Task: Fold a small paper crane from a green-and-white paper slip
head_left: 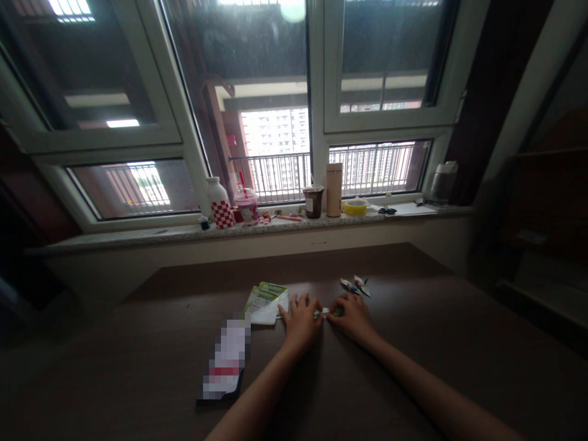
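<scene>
Both my hands rest on a dark brown table [413, 361], fingertips meeting over a small folded piece of paper [324, 312]. My left hand [301, 318] pinches its left end and my right hand [351, 315] presses its right end, fingers curled. Most of the paper is hidden under the fingers. A small folded paper figure [355, 285] lies just beyond my right hand. A stack of green and white paper sheets [265, 302] lies left of my left hand.
A phone [225, 364] lies at the near left of the table. The stone windowsill [138, 233] behind holds a checked bottle [219, 203], a pink cup [247, 205], a dark cup [313, 201], a tan flask [334, 189], a yellow tape roll [355, 206] and scissors [387, 211].
</scene>
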Action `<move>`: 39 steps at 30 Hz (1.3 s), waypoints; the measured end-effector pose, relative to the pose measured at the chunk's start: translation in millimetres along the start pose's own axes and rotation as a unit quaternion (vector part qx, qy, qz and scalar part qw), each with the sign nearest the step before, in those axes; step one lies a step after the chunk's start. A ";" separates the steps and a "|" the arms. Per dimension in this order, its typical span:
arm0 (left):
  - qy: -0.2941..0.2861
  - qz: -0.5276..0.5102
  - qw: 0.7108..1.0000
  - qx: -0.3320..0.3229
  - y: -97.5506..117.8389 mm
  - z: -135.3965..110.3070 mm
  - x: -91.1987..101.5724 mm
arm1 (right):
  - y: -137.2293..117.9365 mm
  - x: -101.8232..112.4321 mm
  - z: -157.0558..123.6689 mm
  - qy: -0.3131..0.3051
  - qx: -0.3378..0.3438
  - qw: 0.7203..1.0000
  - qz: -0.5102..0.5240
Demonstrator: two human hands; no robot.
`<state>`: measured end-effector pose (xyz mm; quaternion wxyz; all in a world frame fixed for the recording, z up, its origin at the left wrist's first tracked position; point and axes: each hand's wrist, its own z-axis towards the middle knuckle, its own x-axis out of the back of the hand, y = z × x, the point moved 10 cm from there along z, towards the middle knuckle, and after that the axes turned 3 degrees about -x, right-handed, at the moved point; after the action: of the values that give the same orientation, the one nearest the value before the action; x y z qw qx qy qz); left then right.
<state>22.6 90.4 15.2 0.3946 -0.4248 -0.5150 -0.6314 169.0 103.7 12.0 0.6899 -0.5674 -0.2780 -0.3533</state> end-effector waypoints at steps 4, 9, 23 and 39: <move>-0.025 -0.001 1.000 0.003 -1.6 -0.2 -3.9 | 1.1 -1.0 0.5 0.001 0.005 1.000 0.006; -0.041 -0.009 0.999 0.003 -2.9 -2.0 -4.8 | 0.5 -1.3 0.3 -0.003 0.004 1.000 0.006; -0.032 0.008 0.999 0.003 -7.3 -7.3 -1.5 | -0.4 1.1 -1.5 0.000 0.005 1.000 0.006; 0.049 -0.034 0.998 0.012 -9.2 -7.7 9.8 | 2.0 -1.1 -0.6 -0.008 0.002 1.000 0.004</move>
<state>9.7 83.6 20.7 0.4029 -0.3707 -0.5167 -0.6582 170.0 103.5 9.9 0.6903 -0.5699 -0.2816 -0.3457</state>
